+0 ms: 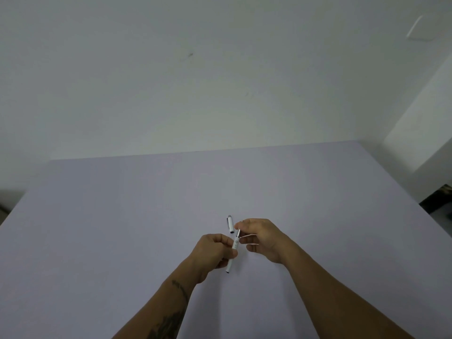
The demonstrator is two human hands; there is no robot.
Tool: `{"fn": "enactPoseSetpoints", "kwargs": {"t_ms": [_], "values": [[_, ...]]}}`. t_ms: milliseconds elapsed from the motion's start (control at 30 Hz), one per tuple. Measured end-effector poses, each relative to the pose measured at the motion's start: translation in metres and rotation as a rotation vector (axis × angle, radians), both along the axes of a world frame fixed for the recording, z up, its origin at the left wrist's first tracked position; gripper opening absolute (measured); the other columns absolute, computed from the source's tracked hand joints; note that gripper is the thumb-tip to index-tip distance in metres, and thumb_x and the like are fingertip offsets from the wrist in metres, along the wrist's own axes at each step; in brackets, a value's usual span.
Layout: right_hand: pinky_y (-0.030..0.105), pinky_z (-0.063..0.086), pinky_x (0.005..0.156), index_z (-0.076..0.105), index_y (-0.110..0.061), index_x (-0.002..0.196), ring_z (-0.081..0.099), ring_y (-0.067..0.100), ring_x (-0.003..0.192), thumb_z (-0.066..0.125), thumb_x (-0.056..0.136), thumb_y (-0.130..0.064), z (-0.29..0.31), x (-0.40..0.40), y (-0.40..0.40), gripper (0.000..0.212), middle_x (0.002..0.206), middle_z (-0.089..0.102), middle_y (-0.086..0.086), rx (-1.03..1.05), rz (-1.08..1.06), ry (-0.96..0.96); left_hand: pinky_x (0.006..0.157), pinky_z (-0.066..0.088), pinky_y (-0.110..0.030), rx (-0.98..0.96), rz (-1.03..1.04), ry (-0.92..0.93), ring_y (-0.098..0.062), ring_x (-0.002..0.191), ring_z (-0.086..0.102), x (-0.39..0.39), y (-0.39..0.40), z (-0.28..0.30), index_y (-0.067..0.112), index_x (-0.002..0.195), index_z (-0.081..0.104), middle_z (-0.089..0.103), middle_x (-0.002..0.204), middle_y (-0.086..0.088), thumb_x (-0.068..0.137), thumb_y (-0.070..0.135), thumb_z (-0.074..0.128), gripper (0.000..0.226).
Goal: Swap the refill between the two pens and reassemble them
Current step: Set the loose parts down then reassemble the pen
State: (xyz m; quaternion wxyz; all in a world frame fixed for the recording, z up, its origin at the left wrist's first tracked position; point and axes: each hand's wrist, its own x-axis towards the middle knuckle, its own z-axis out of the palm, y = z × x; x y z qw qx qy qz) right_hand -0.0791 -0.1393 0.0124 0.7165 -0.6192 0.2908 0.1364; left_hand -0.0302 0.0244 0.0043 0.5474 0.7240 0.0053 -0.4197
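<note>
Pen [232, 254] held between our hands over the desk [122, 216], axis running away from us: left hand [215, 250] grips the barrel, right hand [259, 237] pinches the metal tip; cap [230, 224] lies just beyond.

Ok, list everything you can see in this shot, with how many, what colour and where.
Table: one, pale lilac, fills the lower half of the view.
Pen cap: one, white with a grey end, lying on the table just beyond the hands.
Pen body: one, white with a silver front section, held above the table between both hands.
Wall: one, white, behind the table.
Left hand: one, gripping the pen body's white barrel; tattooed forearm.
Right hand: one, fingertips pinching the silver front end.
Second pen: none in view.
</note>
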Motion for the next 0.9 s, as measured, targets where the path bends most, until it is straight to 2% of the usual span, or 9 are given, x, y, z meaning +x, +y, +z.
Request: {"fn": "enactPoseSetpoints", "kwargs": {"t_ms": [67, 167, 367, 533, 733, 900], "values": [[0.029, 0.047, 0.069, 0.078, -0.011, 0.093, 0.062, 0.017, 0.079, 0.064, 0.091, -0.019, 0.001, -0.002, -0.002, 0.016, 0.084, 0.073, 0.001, 0.051, -0.012, -0.003, 0.066, 0.056, -0.029, 0.0, 0.004, 0.009, -0.024, 0.076, 0.062, 0.001, 0.001, 0.002, 0.01, 0.076, 0.071, 0.066, 0.079, -0.01, 0.079, -0.005, 0.069, 0.015], [0.029, 0.048, 0.069, 0.08, -0.012, 0.095, 0.063, 0.016, 0.08, 0.062, 0.092, -0.011, 0.001, -0.002, -0.002, 0.018, 0.09, 0.075, 0.002, 0.046, 0.0, -0.008, 0.063, 0.056, -0.028, -0.01, 0.0, 0.033, -0.022, 0.072, 0.063, 0.0, 0.002, 0.003, 0.008, 0.078, 0.07, 0.066, 0.076, -0.01, 0.079, -0.006, 0.068, 0.014], [0.03, 0.048, 0.071, 0.078, -0.009, 0.099, 0.063, 0.017, 0.082, 0.062, 0.093, -0.013, -0.001, 0.001, 0.002, 0.017, 0.086, 0.075, 0.001, -0.036, 0.048, -0.009, 0.068, 0.058, -0.03, 0.001, -0.009, 0.033, -0.022, 0.071, 0.062, -0.002, 0.002, 0.001, 0.009, 0.074, 0.07, 0.066, 0.073, -0.008, 0.079, -0.007, 0.067, 0.017], [0.03, 0.048, 0.071, 0.075, -0.009, 0.09, 0.064, 0.016, 0.079, 0.065, 0.09, -0.015, -0.001, 0.004, 0.006, 0.012, 0.085, 0.073, 0.003, -0.091, 0.055, -0.002, 0.068, 0.059, -0.03, 0.011, -0.018, 0.014, -0.021, 0.07, 0.064, -0.001, 0.003, 0.001, 0.01, 0.074, 0.071, 0.066, 0.072, -0.007, 0.078, -0.007, 0.067, 0.017], [0.027, 0.051, 0.069, 0.078, -0.013, 0.093, 0.065, 0.012, 0.076, 0.067, 0.089, -0.013, 0.006, 0.009, 0.002, 0.012, 0.087, 0.076, 0.001, -0.149, 0.093, -0.028, 0.07, 0.06, -0.031, 0.013, -0.029, -0.029, -0.022, 0.073, 0.063, 0.003, 0.007, 0.003, 0.011, 0.073, 0.07, 0.066, 0.075, -0.008, 0.078, -0.006, 0.067, 0.018], [0.03, 0.05, 0.07, 0.069, -0.014, 0.079, 0.065, 0.014, 0.074, 0.068, 0.089, -0.012, 0.006, 0.011, 0.007, 0.01, 0.082, 0.074, 0.002, -0.176, 0.084, -0.043, 0.068, 0.059, -0.029, -0.024, -0.042, -0.083, -0.02, 0.071, 0.064, 0.002, 0.009, 0.001, 0.011, 0.077, 0.07, 0.065, 0.074, -0.007, 0.08, -0.006, 0.067, 0.018]]}}
